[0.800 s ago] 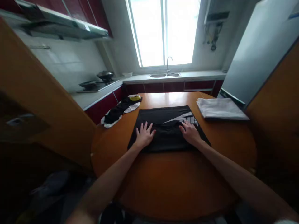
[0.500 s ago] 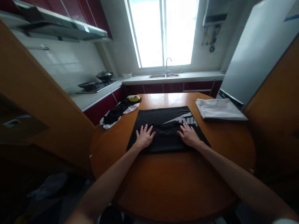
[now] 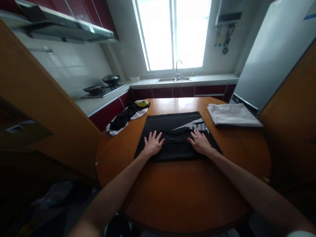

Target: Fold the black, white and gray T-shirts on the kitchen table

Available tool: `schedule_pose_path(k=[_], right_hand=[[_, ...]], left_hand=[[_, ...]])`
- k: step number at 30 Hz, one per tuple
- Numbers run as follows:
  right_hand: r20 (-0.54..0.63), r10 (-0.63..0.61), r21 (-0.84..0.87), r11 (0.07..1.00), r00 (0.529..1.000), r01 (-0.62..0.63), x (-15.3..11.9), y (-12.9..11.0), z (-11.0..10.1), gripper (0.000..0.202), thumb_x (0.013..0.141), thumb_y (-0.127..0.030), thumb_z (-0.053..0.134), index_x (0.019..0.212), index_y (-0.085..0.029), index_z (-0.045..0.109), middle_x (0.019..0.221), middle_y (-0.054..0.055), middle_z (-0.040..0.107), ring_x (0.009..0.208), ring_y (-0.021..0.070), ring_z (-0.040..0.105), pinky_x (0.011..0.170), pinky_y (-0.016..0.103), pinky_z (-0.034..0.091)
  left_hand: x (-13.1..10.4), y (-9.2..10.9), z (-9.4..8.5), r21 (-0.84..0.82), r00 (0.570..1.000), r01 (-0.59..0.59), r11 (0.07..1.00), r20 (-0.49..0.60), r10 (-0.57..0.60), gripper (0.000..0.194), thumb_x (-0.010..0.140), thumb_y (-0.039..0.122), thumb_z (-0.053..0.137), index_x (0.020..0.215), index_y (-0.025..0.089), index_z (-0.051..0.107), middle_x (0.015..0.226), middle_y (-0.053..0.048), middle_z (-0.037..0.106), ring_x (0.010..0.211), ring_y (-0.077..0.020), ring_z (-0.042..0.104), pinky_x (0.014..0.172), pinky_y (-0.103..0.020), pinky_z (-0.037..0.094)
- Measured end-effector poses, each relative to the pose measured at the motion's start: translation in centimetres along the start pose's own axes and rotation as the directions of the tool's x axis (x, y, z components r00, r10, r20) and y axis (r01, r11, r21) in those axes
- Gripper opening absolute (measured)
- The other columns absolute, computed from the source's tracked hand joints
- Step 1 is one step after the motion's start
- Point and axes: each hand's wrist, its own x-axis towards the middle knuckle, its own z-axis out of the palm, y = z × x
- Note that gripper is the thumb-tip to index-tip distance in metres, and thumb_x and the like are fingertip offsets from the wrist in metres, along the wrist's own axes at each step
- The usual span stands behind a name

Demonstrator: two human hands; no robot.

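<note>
- Kitchen tabletop point(image 3: 182, 194) of brown wood is lit by a window point(image 3: 158, 36) beyond a sink point(image 3: 166, 80).
- Black garment point(image 3: 177, 149), its near part folded over, is spread flat at the tabletop's middle; grey lettering point(image 3: 198, 127) is shown on its right.
- Left grip point(image 3: 152, 145) is laid open on the garment's left part, fingers spread.
- Right grip point(image 3: 201, 143) is laid open on the right part, fingertips just beside the lettering.
- White cloth point(image 3: 234, 114) is set far right, folded.
- Black-and-white clothing point(image 3: 123, 119) is heaped far left.

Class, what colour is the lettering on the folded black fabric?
Light grey lettering, best seen in the head view.
</note>
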Motion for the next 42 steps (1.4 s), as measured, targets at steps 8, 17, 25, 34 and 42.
schedule_pose_path(k=[8,17,25,34,42], right_hand=[[-0.008,0.008,0.026,1.000,1.000,-0.008,-0.1,-0.1,0.0,0.061,0.105,-0.046,0.037,0.151,-0.007,0.045,0.163,0.021,0.032,0.153,0.0336,0.024,0.121,0.053,0.022],[-0.319,0.000,0.225,0.971,0.948,0.076,0.3,1.1,-2.9,0.048,0.100,-0.034,0.044,0.138,-0.009,0.060,0.156,0.020,0.045,0.149,0.0299,0.036,0.121,0.048,0.029],[-0.557,-0.038,0.292,0.926,0.829,0.238,-3.3,6.5,-10.3,0.041,0.095,-0.031,0.049,0.129,-0.019,0.070,0.142,0.010,0.062,0.135,0.0293,0.053,0.118,0.047,0.038],[-0.317,-0.411,0.089,0.884,0.855,0.458,-11.3,9.0,-6.6,0.029,0.097,-0.028,0.056,0.121,-0.028,0.072,0.132,0.009,0.066,0.123,0.0268,0.060,0.105,0.047,0.051],[-0.226,-0.532,-0.065,0.844,0.816,0.532,-11.6,11.2,-5.1,0.036,0.094,-0.016,0.056,0.125,-0.027,0.070,0.133,0.008,0.065,0.123,0.0250,0.060,0.105,0.047,0.049]], left_hand=[[0.0,0.0,0.0,0.014,1.000,0.003,1.000,-0.009,-0.003,0.067,0.102,0.063,0.027,0.160,0.030,0.033,0.170,-0.009,0.017,0.156,-0.0384,0.010,0.117,-0.071,0.014],[-0.3,-0.5,-3.0,-0.105,0.990,-0.059,0.993,-0.132,0.045,0.068,0.102,0.060,0.035,0.156,0.019,0.040,0.166,-0.015,0.026,0.154,-0.0387,0.019,0.118,-0.067,0.021],[-4.8,-6.2,-9.4,-0.243,0.865,-0.492,0.836,-0.247,0.437,0.053,0.095,0.059,0.054,0.131,0.023,0.068,0.127,-0.009,0.068,0.113,-0.0251,0.066,0.102,-0.037,0.052],[-11.0,-13.2,-4.3,-0.136,0.809,-0.572,0.809,-0.260,0.528,0.036,0.097,0.043,0.059,0.128,0.029,0.069,0.120,-0.007,0.069,0.107,-0.0246,0.068,0.092,-0.035,0.059],[-12.0,-12.8,-3.9,-0.048,0.791,-0.582,0.812,-0.266,0.551,0.031,0.102,0.038,0.050,0.122,0.026,0.071,0.118,-0.007,0.070,0.108,-0.0213,0.068,0.094,-0.033,0.058]])
